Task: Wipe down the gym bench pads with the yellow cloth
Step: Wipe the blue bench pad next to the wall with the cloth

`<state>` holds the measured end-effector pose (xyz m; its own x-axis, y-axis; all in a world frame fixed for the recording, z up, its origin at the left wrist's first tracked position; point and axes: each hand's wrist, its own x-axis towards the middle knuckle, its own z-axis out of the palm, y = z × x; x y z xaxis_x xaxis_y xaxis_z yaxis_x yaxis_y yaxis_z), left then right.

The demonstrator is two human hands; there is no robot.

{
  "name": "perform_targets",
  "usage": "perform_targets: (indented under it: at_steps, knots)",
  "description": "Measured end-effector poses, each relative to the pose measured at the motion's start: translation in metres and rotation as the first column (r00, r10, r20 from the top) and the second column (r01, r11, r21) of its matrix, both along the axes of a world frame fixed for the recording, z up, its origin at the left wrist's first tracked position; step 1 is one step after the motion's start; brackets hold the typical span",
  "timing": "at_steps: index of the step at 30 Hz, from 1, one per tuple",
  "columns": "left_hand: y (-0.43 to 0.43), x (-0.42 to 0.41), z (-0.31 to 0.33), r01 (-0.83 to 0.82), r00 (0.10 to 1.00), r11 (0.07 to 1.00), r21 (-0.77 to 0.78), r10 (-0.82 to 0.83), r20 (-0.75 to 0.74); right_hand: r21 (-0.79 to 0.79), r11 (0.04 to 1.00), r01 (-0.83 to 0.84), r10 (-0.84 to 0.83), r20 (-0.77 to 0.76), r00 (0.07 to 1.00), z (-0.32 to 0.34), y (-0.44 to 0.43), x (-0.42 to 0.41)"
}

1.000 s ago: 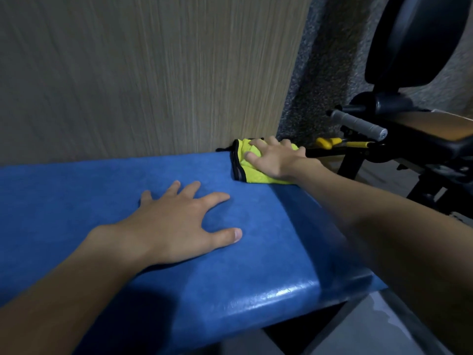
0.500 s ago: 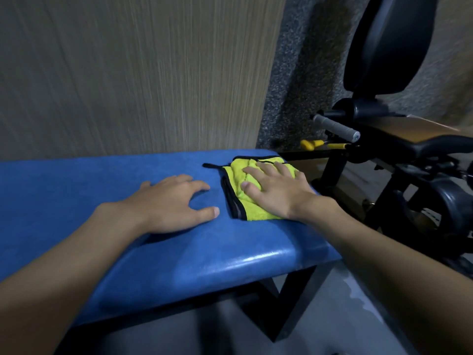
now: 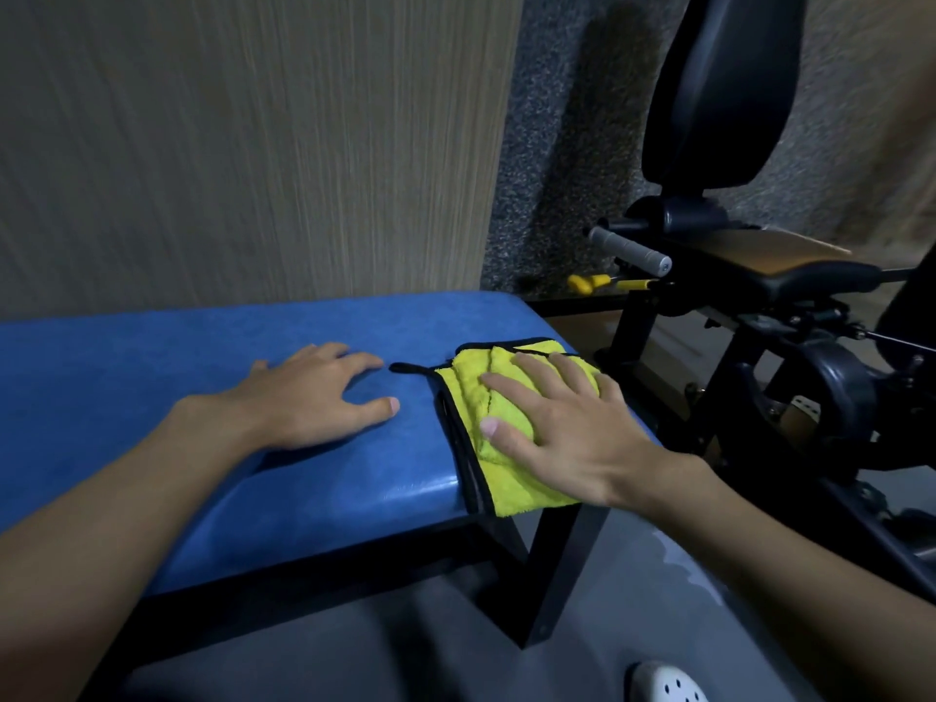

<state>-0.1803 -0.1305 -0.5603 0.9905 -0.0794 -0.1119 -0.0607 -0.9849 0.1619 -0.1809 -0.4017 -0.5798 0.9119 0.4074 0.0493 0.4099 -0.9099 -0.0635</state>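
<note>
While right hand (image 3: 567, 438) presses flat on yellow cloth (image 3: 509, 491), fingers straight and slightly spread, cloth lies folded at right end of blue bench pad (image 3: 152, 357), black-trimmed edge hanging over pad's near rim. Left hand (image 3: 314, 397) rests palm-down on pad, just left of cloth, apart from it, fingers relaxed, loosely spread. Black exercise machine (image 3: 719, 93) stands right of pad. White perforated shoe (image 3: 663, 684) on floor below pad's right end.

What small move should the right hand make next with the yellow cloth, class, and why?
Probably slide the right hand and the folded yellow microfibre cloth leftward: it sits at the blue padded bench's right end, overhanging its near edge; the left hand rests farther left.
</note>
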Motion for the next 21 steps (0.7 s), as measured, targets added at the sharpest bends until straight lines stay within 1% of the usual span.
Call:
perform_targets:
  at_steps: [2, 5, 8, 11, 17, 21]
  knots:
    - [0.002, 0.003, -0.001, 0.008, 1.000, 1.000, 0.029, -0.007, -0.008, -0.018, 1.000, 0.015, -0.015, -0.011, 1.000, 0.000, 0.006, 0.009]
    - [0.008, 0.009, -0.002, -0.013, 1.000, 1.000, 0.016, 0.013, 0.007, -0.036, 0.999, 0.026, -0.027, -0.029, 0.999, 0.005, 0.019, 0.034]
    - [0.013, 0.016, -0.008, -0.033, 0.999, 0.999, 0.036, 0.033, -0.018, -0.053, 0.997, 0.047, -0.049, -0.034, 0.998, 0.007, 0.035, 0.072]
    - [0.014, 0.019, -0.013, -0.014, 0.999, 0.997, 0.077, 0.016, -0.028, -0.059, 0.995, 0.083, -0.085, -0.032, 0.996, 0.006, 0.056, 0.114]
    - [0.017, 0.021, -0.015, 0.002, 1.000, 0.993, 0.114, 0.000, -0.018, -0.043, 0.988, 0.148, -0.149, -0.038, 0.988, 0.010, 0.096, 0.188]
    - [0.018, 0.020, -0.018, 0.006, 1.000, 0.994, 0.113, -0.006, -0.002, -0.022, 0.985, 0.173, -0.174, -0.065, 0.983, 0.010, 0.106, 0.205]
